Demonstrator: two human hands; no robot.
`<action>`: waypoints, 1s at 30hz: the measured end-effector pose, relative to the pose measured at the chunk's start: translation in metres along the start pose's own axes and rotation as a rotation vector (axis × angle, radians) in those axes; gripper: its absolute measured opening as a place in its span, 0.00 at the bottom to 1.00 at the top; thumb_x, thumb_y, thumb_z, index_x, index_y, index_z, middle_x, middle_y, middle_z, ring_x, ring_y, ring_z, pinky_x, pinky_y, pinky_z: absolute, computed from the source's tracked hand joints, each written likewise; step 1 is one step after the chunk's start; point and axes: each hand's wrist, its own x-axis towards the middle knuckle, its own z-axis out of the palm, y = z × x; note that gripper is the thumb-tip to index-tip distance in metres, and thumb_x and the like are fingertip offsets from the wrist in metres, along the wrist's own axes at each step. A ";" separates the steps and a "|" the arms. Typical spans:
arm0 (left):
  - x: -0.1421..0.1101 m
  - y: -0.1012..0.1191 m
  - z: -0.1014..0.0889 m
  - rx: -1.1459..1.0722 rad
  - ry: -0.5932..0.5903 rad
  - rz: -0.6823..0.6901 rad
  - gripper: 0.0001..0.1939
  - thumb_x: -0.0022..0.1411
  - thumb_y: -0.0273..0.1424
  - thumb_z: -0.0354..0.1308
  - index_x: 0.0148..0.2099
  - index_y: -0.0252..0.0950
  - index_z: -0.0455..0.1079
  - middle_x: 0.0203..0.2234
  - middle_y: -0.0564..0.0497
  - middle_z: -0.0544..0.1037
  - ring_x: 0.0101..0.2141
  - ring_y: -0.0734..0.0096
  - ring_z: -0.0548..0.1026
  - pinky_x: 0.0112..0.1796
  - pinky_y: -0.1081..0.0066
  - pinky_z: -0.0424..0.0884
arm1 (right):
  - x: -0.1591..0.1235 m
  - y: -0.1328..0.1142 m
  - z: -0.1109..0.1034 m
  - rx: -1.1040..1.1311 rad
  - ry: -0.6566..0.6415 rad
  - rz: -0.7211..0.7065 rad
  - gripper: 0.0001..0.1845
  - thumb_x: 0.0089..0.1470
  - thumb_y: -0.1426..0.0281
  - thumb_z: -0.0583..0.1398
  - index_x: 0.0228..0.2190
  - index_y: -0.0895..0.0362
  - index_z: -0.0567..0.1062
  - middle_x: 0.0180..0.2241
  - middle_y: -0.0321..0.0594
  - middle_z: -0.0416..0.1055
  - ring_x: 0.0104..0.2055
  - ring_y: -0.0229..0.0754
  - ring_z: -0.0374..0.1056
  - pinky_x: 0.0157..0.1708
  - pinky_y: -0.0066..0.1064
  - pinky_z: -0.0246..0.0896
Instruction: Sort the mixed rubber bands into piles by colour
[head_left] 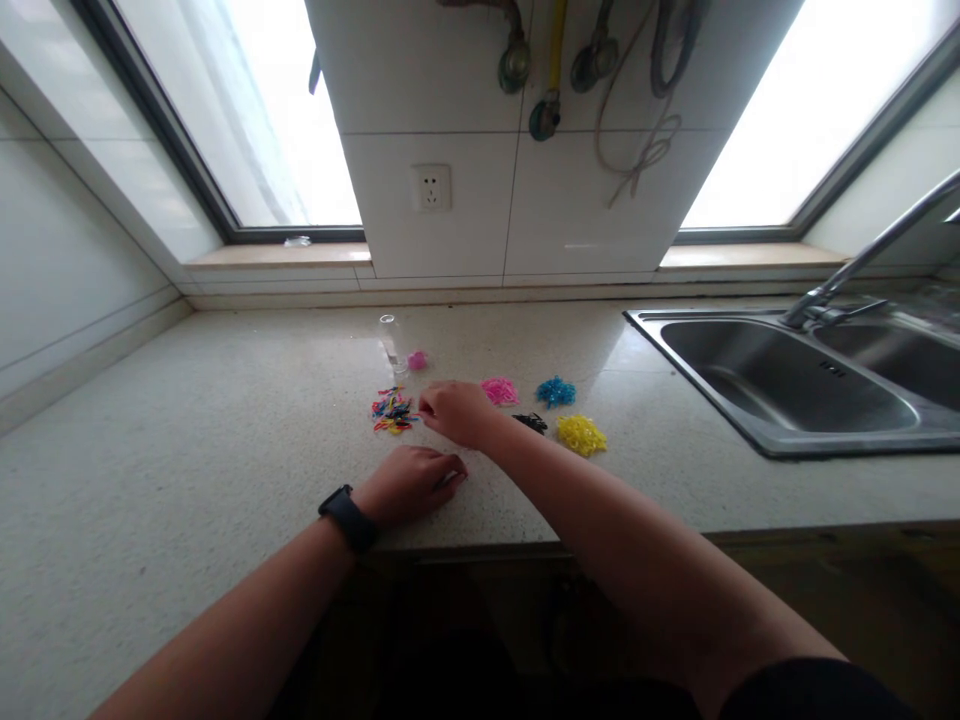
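My right hand (455, 412) reaches across to a mixed pile of small coloured bands (392, 410), its fingers pinched together at the pile's right edge; what they hold is too small to make out. My left hand (411, 484), with a black watch on the wrist, rests on the worktop nearer me with its fingers curled down. Sorted heaps lie to the right: pink (500, 391), blue (556, 391), yellow (580, 434) and a small black one (532, 422). A small clear vial (390, 341) stands behind, with a little pink clump (417, 360) beside it.
The speckled worktop (187, 470) runs to a tiled wall with a socket (431, 187). A steel double sink (795, 385) with a tap (862, 262) sits at the right. Windows flank the wall; pipes and a cord hang above.
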 end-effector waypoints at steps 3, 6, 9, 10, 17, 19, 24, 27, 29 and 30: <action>0.000 0.000 -0.001 0.003 -0.015 -0.012 0.11 0.67 0.32 0.53 0.46 0.40 0.75 0.30 0.49 0.80 0.30 0.67 0.77 0.32 0.70 0.66 | -0.031 0.009 -0.010 0.142 0.071 0.030 0.08 0.58 0.67 0.59 0.35 0.57 0.77 0.38 0.43 0.77 0.39 0.41 0.70 0.38 0.30 0.59; 0.000 0.001 -0.002 -0.008 -0.031 -0.002 0.11 0.67 0.32 0.52 0.46 0.41 0.75 0.29 0.49 0.80 0.30 0.67 0.76 0.32 0.70 0.65 | -0.073 0.027 -0.016 0.335 0.184 0.106 0.06 0.56 0.68 0.60 0.32 0.57 0.76 0.32 0.38 0.75 0.32 0.37 0.67 0.34 0.29 0.57; -0.001 0.002 -0.004 -0.029 -0.034 0.013 0.12 0.69 0.33 0.51 0.46 0.40 0.75 0.29 0.49 0.79 0.30 0.67 0.76 0.32 0.70 0.64 | -0.117 0.050 -0.021 0.585 0.335 0.331 0.11 0.57 0.62 0.59 0.32 0.57 0.75 0.25 0.36 0.70 0.26 0.35 0.62 0.27 0.28 0.56; -0.001 0.003 -0.004 -0.036 -0.033 0.018 0.12 0.69 0.33 0.51 0.45 0.39 0.75 0.28 0.49 0.79 0.30 0.68 0.76 0.32 0.70 0.64 | -0.131 0.057 -0.023 0.664 0.394 0.420 0.14 0.56 0.59 0.59 0.31 0.57 0.74 0.23 0.35 0.68 0.24 0.35 0.60 0.24 0.28 0.55; -0.001 0.005 -0.006 -0.048 -0.040 0.013 0.12 0.69 0.33 0.50 0.46 0.39 0.74 0.28 0.50 0.78 0.30 0.68 0.75 0.33 0.70 0.64 | -0.200 0.072 -0.034 0.922 0.539 0.640 0.19 0.52 0.52 0.62 0.32 0.57 0.74 0.20 0.33 0.65 0.22 0.36 0.61 0.21 0.28 0.57; -0.001 0.005 -0.006 -0.043 -0.048 0.008 0.12 0.69 0.33 0.50 0.46 0.39 0.74 0.28 0.50 0.78 0.30 0.68 0.75 0.33 0.70 0.64 | -0.209 0.067 -0.028 0.959 0.540 0.658 0.19 0.51 0.52 0.63 0.31 0.56 0.73 0.20 0.33 0.66 0.21 0.35 0.61 0.20 0.28 0.57; -0.001 0.006 -0.007 -0.039 -0.054 0.008 0.12 0.70 0.33 0.50 0.47 0.39 0.74 0.30 0.50 0.78 0.31 0.68 0.75 0.33 0.70 0.64 | -0.220 0.060 -0.002 1.052 0.509 0.687 0.19 0.52 0.53 0.63 0.31 0.57 0.72 0.23 0.34 0.69 0.20 0.33 0.60 0.20 0.27 0.57; -0.001 0.005 -0.006 -0.036 -0.053 0.011 0.12 0.70 0.34 0.50 0.47 0.39 0.73 0.30 0.50 0.78 0.30 0.68 0.75 0.33 0.70 0.64 | -0.221 0.061 0.005 1.047 0.497 0.670 0.18 0.53 0.53 0.63 0.32 0.56 0.72 0.23 0.34 0.70 0.21 0.34 0.62 0.21 0.27 0.58; -0.001 0.005 -0.006 -0.039 -0.058 0.009 0.12 0.70 0.34 0.49 0.47 0.39 0.73 0.30 0.50 0.78 0.31 0.68 0.75 0.33 0.70 0.64 | -0.221 0.062 0.006 1.041 0.478 0.657 0.18 0.53 0.54 0.63 0.32 0.56 0.72 0.23 0.34 0.70 0.22 0.34 0.62 0.22 0.27 0.59; -0.002 0.004 -0.005 -0.039 -0.060 0.006 0.13 0.70 0.34 0.49 0.47 0.39 0.73 0.30 0.49 0.78 0.31 0.67 0.75 0.34 0.70 0.64 | -0.221 0.062 0.005 1.035 0.470 0.648 0.17 0.53 0.54 0.63 0.32 0.56 0.72 0.23 0.34 0.70 0.22 0.35 0.63 0.22 0.27 0.59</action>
